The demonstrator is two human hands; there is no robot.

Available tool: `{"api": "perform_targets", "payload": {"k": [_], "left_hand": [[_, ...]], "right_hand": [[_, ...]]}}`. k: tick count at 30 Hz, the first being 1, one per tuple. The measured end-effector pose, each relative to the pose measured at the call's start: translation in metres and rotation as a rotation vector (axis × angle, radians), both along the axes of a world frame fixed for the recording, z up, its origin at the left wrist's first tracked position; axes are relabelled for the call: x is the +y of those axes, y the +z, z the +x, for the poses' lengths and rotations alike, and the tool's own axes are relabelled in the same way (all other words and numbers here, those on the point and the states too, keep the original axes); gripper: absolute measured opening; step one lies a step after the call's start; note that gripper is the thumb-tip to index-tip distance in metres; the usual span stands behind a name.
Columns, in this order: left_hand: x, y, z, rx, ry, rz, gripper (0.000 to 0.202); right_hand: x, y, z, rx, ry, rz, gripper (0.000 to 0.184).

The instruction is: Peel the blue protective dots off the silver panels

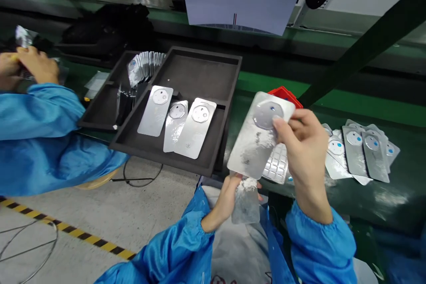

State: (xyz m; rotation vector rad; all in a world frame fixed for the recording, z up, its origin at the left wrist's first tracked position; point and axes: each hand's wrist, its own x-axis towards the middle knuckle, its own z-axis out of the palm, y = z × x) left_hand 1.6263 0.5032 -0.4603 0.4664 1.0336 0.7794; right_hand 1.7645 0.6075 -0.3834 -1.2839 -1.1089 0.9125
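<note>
1. A co-worker's blue sleeve fills the left; a green post slants across the right, above a pile of silver panels on the bench
2. The black tray holds three panels; a red bin is partly hidden behind the raised panel
3. The right hand pinches that tilted panel between thumb and fingers; the left hand, lower, closes around a second panel
</note>
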Motion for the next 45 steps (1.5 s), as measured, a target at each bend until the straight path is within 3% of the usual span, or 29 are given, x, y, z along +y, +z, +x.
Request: {"api": "perform_targets", "payload": {"k": [3, 6, 8, 11, 15, 19, 27, 34, 37, 39, 41, 43, 45], "left_hand": [[-0.002, -0.002, 0.005, 0.046, -0.041, -0.034, 0.071], [0.000, 0.003, 0.004, 0.098, -0.055, 0.001, 0.074], [0.004, 0.007, -0.001, 0.123, -0.075, 0.033, 0.075], [0.012, 0.014, -0.008, 0.127, -0.054, 0.044, 0.076], [0.017, 0.019, -0.008, 0.098, -0.080, 0.035, 0.078], [0.017, 0.023, -0.003, 0.196, -0.090, 0.112, 0.075], [0.016, 0.020, -0.009, 0.315, -0.217, 0.364, 0.057], [0.013, 0.024, -0.010, 0.375, -0.132, 0.338, 0.060], [0.010, 0.026, -0.007, 0.338, -0.123, 0.298, 0.059], [0.009, 0.024, -0.006, 0.356, -0.119, 0.341, 0.054], [0.010, 0.019, -0.005, 0.428, -0.102, 0.507, 0.046], [0.011, 0.012, -0.004, 0.496, -0.083, 0.711, 0.036], [0.012, 0.004, -0.003, 0.534, -0.068, 0.848, 0.032]], "right_hand": [[0.039, -0.002, -0.037, 0.100, 0.228, -0.081, 0.036], [0.054, -0.012, -0.056, 0.057, 0.390, -0.156, 0.039], [0.042, -0.019, -0.047, -0.145, 0.330, -0.063, 0.030], [0.006, -0.024, -0.010, -0.397, 0.139, 0.090, 0.016], [-0.042, -0.029, 0.031, -0.497, 0.273, 0.110, 0.007], [-0.068, -0.039, 0.038, -0.605, 0.334, 0.168, 0.012], [-0.073, -0.041, 0.036, -0.825, 0.289, 0.323, 0.018], [-0.068, -0.052, 0.035, -0.963, 0.229, 0.658, 0.014], [-0.067, -0.057, 0.036, -0.957, 0.215, 0.716, 0.013], [-0.068, -0.057, 0.035, -0.954, 0.212, 0.706, 0.014], [-0.072, -0.056, 0.030, -0.907, 0.201, 0.632, 0.015], [-0.077, -0.052, 0.022, -0.769, 0.183, 0.434, 0.014], [-0.083, -0.046, 0.013, -0.542, 0.196, 0.132, 0.013]]}}
